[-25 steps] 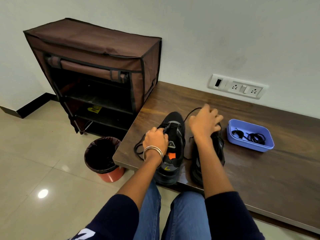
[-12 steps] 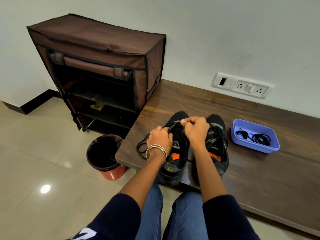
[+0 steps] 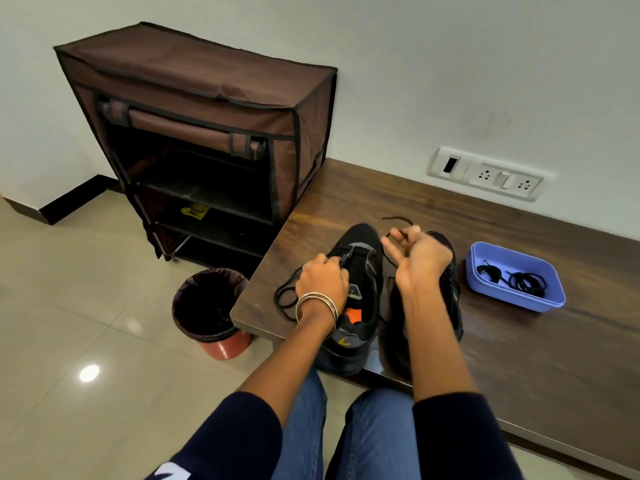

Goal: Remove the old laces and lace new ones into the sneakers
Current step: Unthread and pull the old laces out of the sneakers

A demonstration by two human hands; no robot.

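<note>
We see two black sneakers side by side at the near edge of the wooden bench (image 3: 450,209). The left hand (image 3: 322,278) grips the left sneaker (image 3: 360,271) at its upper eyelets, where the old lace (image 3: 285,301) (black, looped loosely) trails leftward. The right hand (image 3: 420,258), raised over the right sneaker (image 3: 452,292), seems to pinch a lace end, though blur obscures it. New laces (image 3: 526,282) lie coiled in the blue tray (image 3: 516,303).

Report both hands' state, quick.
Left hand: closed, gripping the left sneaker at its tongue.
Right hand: closed, pinching the black lace, pulled up.
</note>
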